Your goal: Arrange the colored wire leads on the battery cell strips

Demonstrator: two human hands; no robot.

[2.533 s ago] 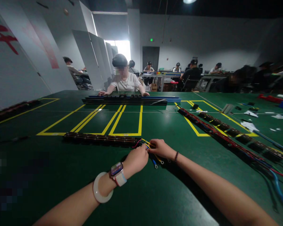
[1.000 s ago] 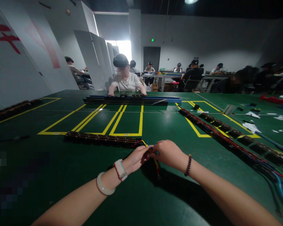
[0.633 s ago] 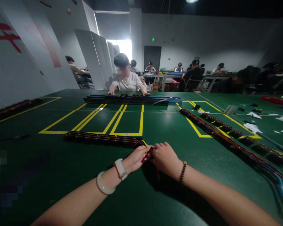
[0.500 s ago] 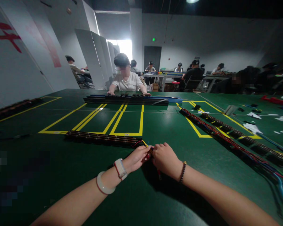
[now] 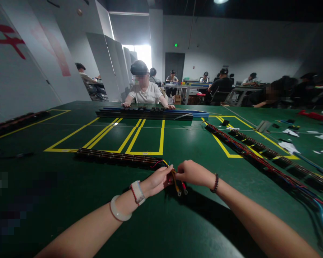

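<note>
A long black strip assembly [image 5: 118,158] lies on the green table [image 5: 156,229], with thin wires coming from its right end. My left hand [image 5: 160,180] is closed around this wire bundle [image 5: 174,178] just beyond the strip. Ring-shaped metal terminals [image 5: 179,193] with yellow and red sleeves hang from the bundle below my fingers. My right hand [image 5: 192,173] has its fingers pinched at the bundle's right side; its fingertips are partly hidden, and what they grip is too small to tell.
Across the table a person [image 5: 145,89] rests both hands by long dark rails [image 5: 145,114]. Wired strips [image 5: 247,152] run diagonally at the right, near white scraps [image 5: 288,146]. Yellow tape [image 5: 161,138] marks the tabletop. Another strip [image 5: 18,123] lies far left.
My right hand has shifted slightly right and turned, its fingers less bunched against my left hand. The ring terminals now show below the hands. My left hand has barely moved.
</note>
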